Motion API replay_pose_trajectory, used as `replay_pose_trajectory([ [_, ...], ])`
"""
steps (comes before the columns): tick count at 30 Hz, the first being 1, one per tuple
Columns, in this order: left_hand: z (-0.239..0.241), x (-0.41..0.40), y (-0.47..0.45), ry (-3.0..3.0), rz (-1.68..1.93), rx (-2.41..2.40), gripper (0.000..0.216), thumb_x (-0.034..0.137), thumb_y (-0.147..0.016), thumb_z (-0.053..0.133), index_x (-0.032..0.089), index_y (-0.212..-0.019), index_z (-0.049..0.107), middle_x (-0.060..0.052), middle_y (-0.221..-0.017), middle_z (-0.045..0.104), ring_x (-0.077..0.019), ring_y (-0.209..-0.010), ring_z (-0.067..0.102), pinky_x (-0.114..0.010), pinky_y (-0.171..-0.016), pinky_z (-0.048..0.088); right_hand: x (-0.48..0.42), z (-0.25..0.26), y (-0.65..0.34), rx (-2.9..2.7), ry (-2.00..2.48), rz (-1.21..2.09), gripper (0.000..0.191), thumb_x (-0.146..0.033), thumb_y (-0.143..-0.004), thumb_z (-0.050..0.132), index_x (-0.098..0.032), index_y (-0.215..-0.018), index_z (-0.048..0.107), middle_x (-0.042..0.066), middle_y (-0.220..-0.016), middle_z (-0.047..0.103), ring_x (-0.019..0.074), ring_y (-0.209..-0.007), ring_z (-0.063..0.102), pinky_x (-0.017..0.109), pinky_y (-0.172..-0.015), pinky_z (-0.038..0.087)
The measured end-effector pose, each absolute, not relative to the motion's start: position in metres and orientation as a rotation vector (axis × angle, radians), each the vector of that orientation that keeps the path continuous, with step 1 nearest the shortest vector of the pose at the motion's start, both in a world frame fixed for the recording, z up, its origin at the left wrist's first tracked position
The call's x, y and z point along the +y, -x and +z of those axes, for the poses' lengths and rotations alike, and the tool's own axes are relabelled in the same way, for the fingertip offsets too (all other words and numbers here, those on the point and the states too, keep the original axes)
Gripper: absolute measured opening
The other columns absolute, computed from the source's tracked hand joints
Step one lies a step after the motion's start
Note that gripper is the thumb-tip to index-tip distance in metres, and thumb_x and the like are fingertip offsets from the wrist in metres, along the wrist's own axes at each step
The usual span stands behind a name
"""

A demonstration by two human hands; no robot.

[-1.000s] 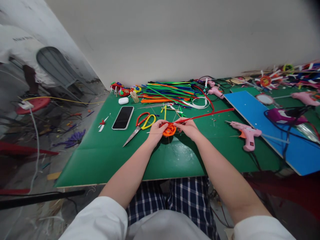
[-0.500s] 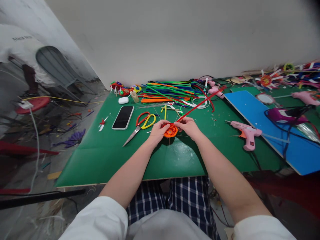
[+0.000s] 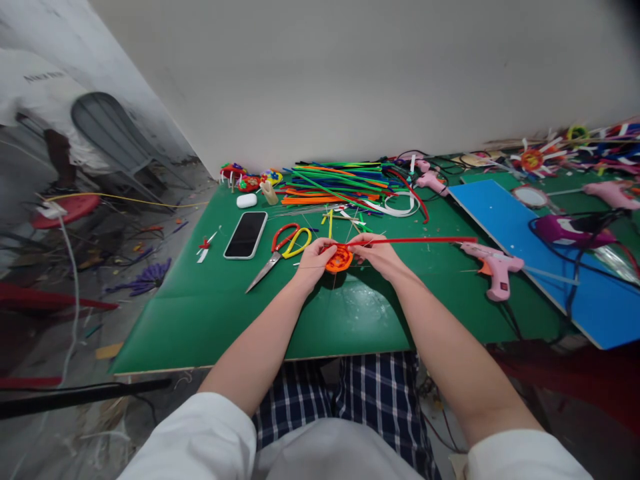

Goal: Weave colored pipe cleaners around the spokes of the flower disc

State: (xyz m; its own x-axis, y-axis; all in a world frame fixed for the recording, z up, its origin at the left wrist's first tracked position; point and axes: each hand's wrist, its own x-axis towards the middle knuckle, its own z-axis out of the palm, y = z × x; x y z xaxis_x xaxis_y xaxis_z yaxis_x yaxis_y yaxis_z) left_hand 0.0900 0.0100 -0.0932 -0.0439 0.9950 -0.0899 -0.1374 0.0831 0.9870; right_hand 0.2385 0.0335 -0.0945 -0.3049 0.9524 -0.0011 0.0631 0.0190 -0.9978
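Observation:
Between my hands is a small round woven piece [image 3: 339,259] in orange and red, with thin wire spokes sticking out around it. My left hand [image 3: 317,259] is closed on its left side, thumb over the rim. My right hand [image 3: 374,253] pinches a red pipe cleaner [image 3: 430,240] close to the piece's upper right edge. The red strip runs out to the right, nearly level, as far as the pink glue gun. Scissors [image 3: 283,252] with one red and one yellow handle lie left of my left hand.
On the green table [image 3: 200,327] lie a phone [image 3: 246,235], a white case [image 3: 247,201] and a heap of coloured pipe cleaners [image 3: 340,183]. Rightward are a pink glue gun [image 3: 495,267], a blue board [image 3: 545,260] and cables. A person [image 3: 55,113] is at far left.
The red pipe cleaner has swung down from a slant toward the upper right to nearly level. The woven piece has shifted slightly left and tilted. Both hands keep their grip.

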Motion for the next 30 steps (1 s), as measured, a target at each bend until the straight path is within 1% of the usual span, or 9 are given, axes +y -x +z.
replay_pose_trajectory([
  [6, -0.099, 0.012, -0.089, -1.096, 1.242, 1.203, 0.019, 0.025, -0.061, 0.058, 0.014, -0.076, 0.053, 0.002, -0.065, 0.056, -0.0078, -0.057, 0.052, -0.022, -0.058, 0.043, 0.033, -0.093, -0.238, -1.470, 1.101, 1.425, 0.021, -0.035, -0.061, 0.056, -0.016, -0.071, 0.056, -0.002, -0.057, 0.054, 0.0074, -0.047, 0.048, 0.020, -0.046, 0.042],
  [11, -0.105, 0.013, -0.086, -1.248, 1.221, 1.197, 0.018, 0.025, -0.064, 0.055, 0.014, -0.078, 0.055, 0.001, -0.067, 0.056, -0.0076, -0.060, 0.051, -0.020, -0.058, 0.041, 0.034, -0.094, -0.238, -1.457, 1.098, 1.452, 0.022, -0.036, -0.058, 0.060, -0.016, -0.065, 0.054, -0.002, -0.055, 0.053, 0.0067, -0.047, 0.048, 0.019, -0.044, 0.041],
  [19, -0.099, 0.009, -0.089, -1.285, 1.150, 1.179, 0.014, 0.024, -0.064, 0.055, 0.014, -0.075, 0.055, 0.001, -0.067, 0.055, -0.0081, -0.060, 0.051, -0.020, -0.058, 0.041, 0.033, -0.093, -0.239, -1.436, 1.133, 1.558, 0.024, -0.036, -0.056, 0.062, -0.016, -0.062, 0.052, -0.003, -0.052, 0.053, 0.0058, -0.044, 0.047, 0.018, -0.042, 0.039],
  [27, -0.101, 0.009, -0.087, -1.332, 1.150, 1.179, 0.014, 0.026, -0.065, 0.054, 0.015, -0.074, 0.054, 0.001, -0.068, 0.055, -0.0090, -0.062, 0.051, -0.021, -0.061, 0.042, 0.033, -0.092, -0.240, -1.498, 1.156, 1.542, 0.024, -0.037, -0.057, 0.062, -0.015, -0.064, 0.056, -0.001, -0.053, 0.054, 0.0061, -0.045, 0.048, 0.017, -0.041, 0.038],
  [30, -0.103, 0.009, -0.086, -1.333, 1.135, 1.168, 0.015, 0.027, -0.065, 0.054, 0.014, -0.074, 0.054, 0.001, -0.067, 0.055, -0.0095, -0.063, 0.052, -0.023, -0.062, 0.042, 0.033, -0.093, -0.241, -1.524, 1.143, 1.532, 0.023, -0.036, -0.057, 0.062, -0.014, -0.062, 0.055, -0.001, -0.053, 0.054, 0.0064, -0.046, 0.048, 0.017, -0.042, 0.039],
])
